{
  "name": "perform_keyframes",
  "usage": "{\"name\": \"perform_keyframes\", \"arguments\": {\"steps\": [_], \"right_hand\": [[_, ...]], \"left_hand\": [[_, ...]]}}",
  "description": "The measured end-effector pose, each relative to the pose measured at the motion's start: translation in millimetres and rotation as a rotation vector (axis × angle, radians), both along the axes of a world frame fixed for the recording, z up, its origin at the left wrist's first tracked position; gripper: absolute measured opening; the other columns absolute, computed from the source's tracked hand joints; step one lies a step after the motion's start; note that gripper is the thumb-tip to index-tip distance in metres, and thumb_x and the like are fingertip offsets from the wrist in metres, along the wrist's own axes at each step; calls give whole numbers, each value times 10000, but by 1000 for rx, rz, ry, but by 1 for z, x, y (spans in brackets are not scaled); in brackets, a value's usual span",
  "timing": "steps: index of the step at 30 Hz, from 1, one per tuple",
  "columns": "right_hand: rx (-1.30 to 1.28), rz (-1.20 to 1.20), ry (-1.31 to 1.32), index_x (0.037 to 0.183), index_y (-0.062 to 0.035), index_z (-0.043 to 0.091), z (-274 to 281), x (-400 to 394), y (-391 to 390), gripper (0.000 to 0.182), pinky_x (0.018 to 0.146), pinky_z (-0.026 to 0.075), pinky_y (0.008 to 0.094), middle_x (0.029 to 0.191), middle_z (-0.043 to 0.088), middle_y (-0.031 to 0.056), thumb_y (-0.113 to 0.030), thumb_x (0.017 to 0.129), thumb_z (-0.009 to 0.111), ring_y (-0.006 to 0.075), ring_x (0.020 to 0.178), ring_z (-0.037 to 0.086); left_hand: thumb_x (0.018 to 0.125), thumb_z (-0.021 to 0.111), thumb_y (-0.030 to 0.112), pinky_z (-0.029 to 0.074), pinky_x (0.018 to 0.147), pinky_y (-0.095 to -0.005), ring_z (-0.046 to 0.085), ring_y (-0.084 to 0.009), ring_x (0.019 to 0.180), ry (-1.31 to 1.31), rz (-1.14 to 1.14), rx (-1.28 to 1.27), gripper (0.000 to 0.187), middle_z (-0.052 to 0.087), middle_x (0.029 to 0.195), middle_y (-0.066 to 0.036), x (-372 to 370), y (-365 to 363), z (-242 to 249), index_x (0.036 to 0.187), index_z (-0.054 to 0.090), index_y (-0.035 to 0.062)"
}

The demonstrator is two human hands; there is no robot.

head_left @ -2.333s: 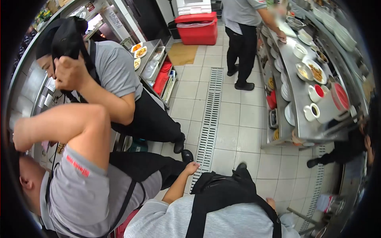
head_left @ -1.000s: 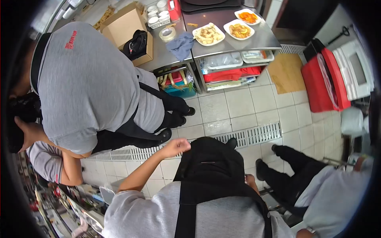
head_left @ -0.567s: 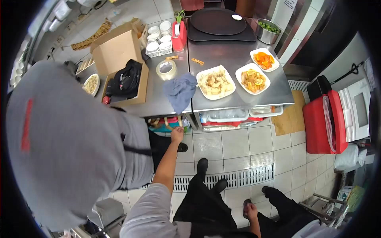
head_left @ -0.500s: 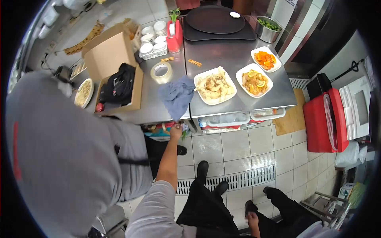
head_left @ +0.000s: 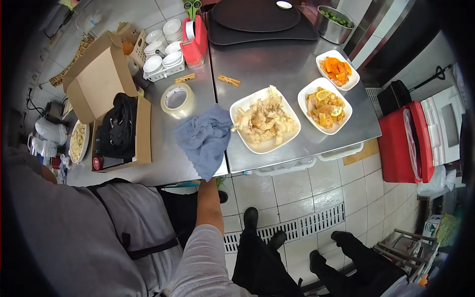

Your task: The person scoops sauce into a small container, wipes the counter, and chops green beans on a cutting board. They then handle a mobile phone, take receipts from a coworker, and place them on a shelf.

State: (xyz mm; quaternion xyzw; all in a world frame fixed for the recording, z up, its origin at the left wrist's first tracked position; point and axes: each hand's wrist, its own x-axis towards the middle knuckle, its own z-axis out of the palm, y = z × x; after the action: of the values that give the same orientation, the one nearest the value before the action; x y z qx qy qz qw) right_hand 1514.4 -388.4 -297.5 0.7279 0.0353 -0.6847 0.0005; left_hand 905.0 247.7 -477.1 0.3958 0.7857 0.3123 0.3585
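My left forearm [head_left: 210,205], in a grey sleeve, reaches up to the front edge of the steel table. My left hand is hidden under the edge and the hanging corner of a crumpled blue cloth [head_left: 204,138], so its fingers and anything in them cannot be seen. Right of the cloth stands a white square dish of pale, battered-looking food [head_left: 264,121]. A clear tape roll [head_left: 177,100] lies behind the cloth. My right hand is out of view.
An open cardboard box [head_left: 143,128] holds a black bag. Behind are stacked white cups [head_left: 172,58], a red tape dispenser [head_left: 194,42] and black trays [head_left: 262,37]. Orange food dishes [head_left: 325,106] stand right. Co-worker's grey-clad torso [head_left: 138,208] is close at left.
My left hand, visible below the cloth before, is now hidden at the table edge. The view has shifted nearer the table. A hand at the lower right is no longer visible.
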Motion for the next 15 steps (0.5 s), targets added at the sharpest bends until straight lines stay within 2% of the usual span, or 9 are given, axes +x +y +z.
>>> {"name": "perform_keyframes", "arguments": {"steps": [5, 7, 9, 10, 12, 14, 15], "right_hand": [[-17, 17, 118, 1225, -109, 388, -9, 17, 37, 408, 914, 363, 423, 1133, 487, 162, -210, 843, 491, 309, 1116, 418], [126, 114, -44, 1094, -66, 478, -11, 2, 58, 313, 751, 401, 370, 959, 539, 128, -219, 824, 522, 251, 917, 489], [259, 200, -205, 963, -23, 568, -6, -27, 81, 259, 588, 438, 318, 785, 591, 95, -227, 805, 554, 194, 718, 560], [323, 248, -283, 897, -1, 614, 0, -37, 94, 256, 506, 457, 291, 698, 617, 78, -232, 796, 569, 165, 619, 596], [447, 379, -331, 886, 9, 627, 13, -50, 126, 284, 519, 463, 319, 722, 633, 99, -252, 792, 569, 176, 587, 597], [430, 274, -309, 843, 10, 632, 2, -58, 138, 288, 541, 464, 322, 726, 632, 109, -266, 790, 566, 177, 592, 599], [556, 454, -346, 848, 10, 630, -11, -55, 140, 300, 531, 460, 315, 716, 629, 107, -277, 792, 561, 174, 589, 599]], "left_hand": [[760, 549, 166, 410, 812, -390, 519, -330, 993, 60, 105, 129, 302, 542, 1068, -212, 21, -59, 57, 990, 552, -30], [759, 540, 157, 406, 823, -396, 511, -343, 1011, 146, 156, 241, 311, 532, 1093, -221, 38, -102, 71, 1004, 548, -34], [701, 554, 98, 380, 832, -398, 470, -382, 1016, 304, 167, 405, 342, 500, 1081, -240, 54, -149, 73, 1001, 517, -61], [680, 555, 80, 377, 824, -401, 470, -388, 979, 272, 187, 380, 343, 493, 1031, -239, 66, -173, 88, 985, 509, -70], [660, 556, 64, 376, 812, -404, 471, -384, 912, 239, 208, 349, 341, 480, 954, -226, 88, -226, 120, 964, 496, -78], [664, 550, 60, 373, 818, -402, 469, -369, 904, 216, 166, 280, 341, 473, 948, -211, 102, -285, 155, 975, 493, -69], [666, 547, 65, 360, 824, -411, 458, -372, 922, 267, 142, 327, 333, 469, 932, -209, 105, -320, 161, 970, 495, -59]]}}
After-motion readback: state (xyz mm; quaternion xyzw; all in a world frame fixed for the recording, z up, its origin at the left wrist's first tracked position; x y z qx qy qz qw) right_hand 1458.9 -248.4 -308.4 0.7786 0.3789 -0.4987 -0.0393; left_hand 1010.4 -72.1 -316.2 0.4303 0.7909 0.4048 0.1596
